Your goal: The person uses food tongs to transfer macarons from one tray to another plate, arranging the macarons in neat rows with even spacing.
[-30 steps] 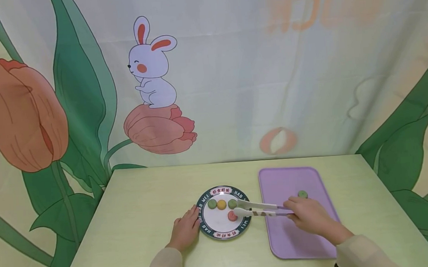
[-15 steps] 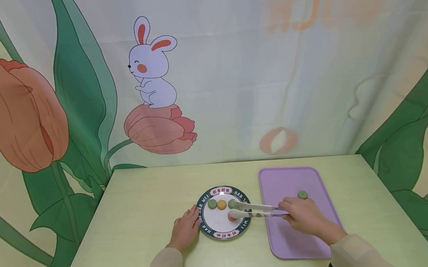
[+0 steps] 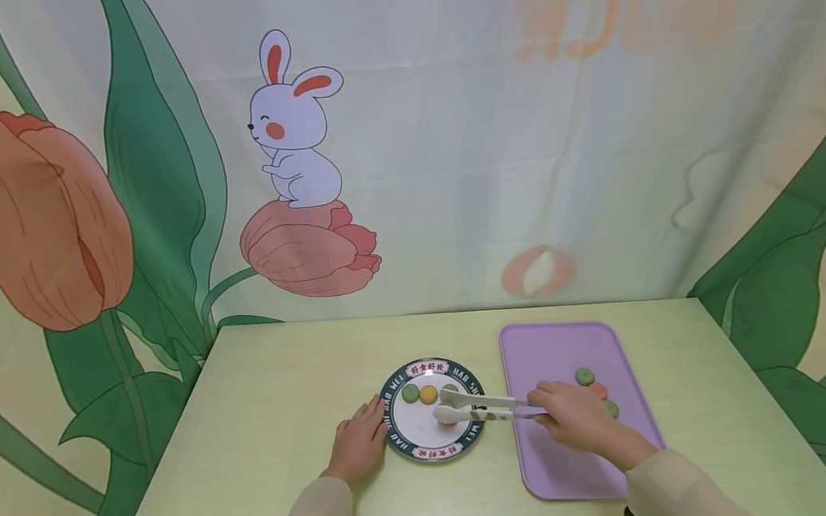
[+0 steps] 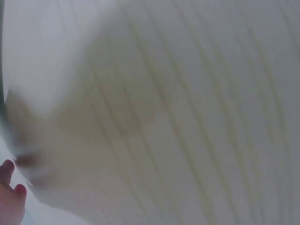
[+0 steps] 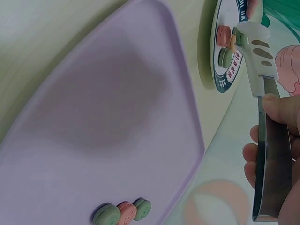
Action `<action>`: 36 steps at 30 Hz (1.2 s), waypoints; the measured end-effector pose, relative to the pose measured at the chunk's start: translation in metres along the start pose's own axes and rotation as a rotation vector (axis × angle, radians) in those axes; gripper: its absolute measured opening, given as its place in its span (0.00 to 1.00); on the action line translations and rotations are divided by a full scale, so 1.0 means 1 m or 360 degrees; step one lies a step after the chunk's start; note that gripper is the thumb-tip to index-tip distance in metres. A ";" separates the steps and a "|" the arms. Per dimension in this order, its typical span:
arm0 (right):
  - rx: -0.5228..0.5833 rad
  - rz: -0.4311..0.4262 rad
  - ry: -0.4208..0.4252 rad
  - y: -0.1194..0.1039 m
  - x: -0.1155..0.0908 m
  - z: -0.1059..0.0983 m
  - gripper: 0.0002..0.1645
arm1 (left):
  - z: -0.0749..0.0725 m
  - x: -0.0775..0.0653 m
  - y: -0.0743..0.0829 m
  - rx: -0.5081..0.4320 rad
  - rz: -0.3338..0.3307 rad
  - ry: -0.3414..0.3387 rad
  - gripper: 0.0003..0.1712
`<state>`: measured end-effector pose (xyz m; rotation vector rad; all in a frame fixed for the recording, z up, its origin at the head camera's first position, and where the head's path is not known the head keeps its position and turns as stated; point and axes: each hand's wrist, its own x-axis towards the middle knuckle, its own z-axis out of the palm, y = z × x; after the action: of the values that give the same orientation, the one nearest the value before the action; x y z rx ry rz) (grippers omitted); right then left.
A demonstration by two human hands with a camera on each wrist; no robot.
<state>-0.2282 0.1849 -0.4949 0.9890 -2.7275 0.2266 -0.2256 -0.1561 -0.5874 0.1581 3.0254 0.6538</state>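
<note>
My left hand (image 3: 358,442) lies at the left edge of a round plate (image 3: 426,450) with a dark patterned rim, its fingers against the rim. My right hand (image 3: 575,414) grips a pair of tongs (image 3: 491,408) with pale tips, reaching left over the plate. On the plate sit a green macaron (image 3: 411,393), a yellow macaron (image 3: 428,394), another green one partly behind the tongs, and a pink macaron (image 5: 223,36) mostly covered by a tong tip in the head view. The tong tips stand slightly apart; whether they touch a macaron I cannot tell.
Right of the plate lies a purple tray (image 3: 565,471). A green macaron (image 3: 584,375), a pink macaron (image 3: 598,390) and another green macaron (image 3: 612,409) line up on it beside my right hand. Behind the table (image 3: 284,363) hangs a printed curtain (image 3: 435,168).
My right hand has moved left with the tongs, whose tips now reach farther over the plate. Two more macarons on the tray have come into sight behind the hand. My left hand stays put.
</note>
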 end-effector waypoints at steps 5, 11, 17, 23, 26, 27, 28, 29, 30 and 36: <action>-0.0005 0.0011 -0.0019 -0.003 0.003 0.001 0.09 | 0.000 0.001 0.000 0.0020 -0.0001 -0.0006 0.27; 0.0026 0.0012 -0.0057 -0.007 0.009 0.004 0.10 | 0.000 0.001 0.000 0.0015 -0.0005 -0.0007 0.27; 0.0049 0.0016 -0.0071 -0.012 0.013 0.006 0.09 | -0.001 0.001 -0.001 0.0005 0.0022 0.0001 0.27; 0.0019 0.0022 -0.0070 -0.015 0.016 0.007 0.09 | -0.002 0.000 0.000 0.0006 0.0032 0.0001 0.27; -0.0004 0.0019 -0.0077 -0.016 0.017 0.009 0.09 | -0.002 -0.001 0.000 0.0003 0.0029 0.0003 0.27; -0.0005 0.0016 -0.0077 -0.016 0.018 0.010 0.09 | -0.002 -0.001 0.000 0.0005 0.0031 0.0005 0.27; -0.0013 0.0015 -0.0081 -0.016 0.018 0.010 0.09 | -0.002 -0.001 0.000 0.0004 0.0032 0.0007 0.27; -0.0012 0.0018 -0.0088 -0.017 0.018 0.011 0.09 | -0.002 -0.001 0.000 0.0005 0.0032 0.0006 0.27; -0.0013 0.0025 -0.0096 -0.017 0.019 0.012 0.09 | -0.003 -0.001 0.000 0.0003 0.0030 0.0007 0.26; -0.0017 0.0051 -0.0113 -0.019 0.021 0.016 0.07 | -0.002 -0.001 0.000 -0.0001 0.0028 0.0003 0.26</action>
<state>-0.2343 0.1544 -0.5033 0.9695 -2.8071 0.1856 -0.2246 -0.1573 -0.5851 0.1841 3.0292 0.6563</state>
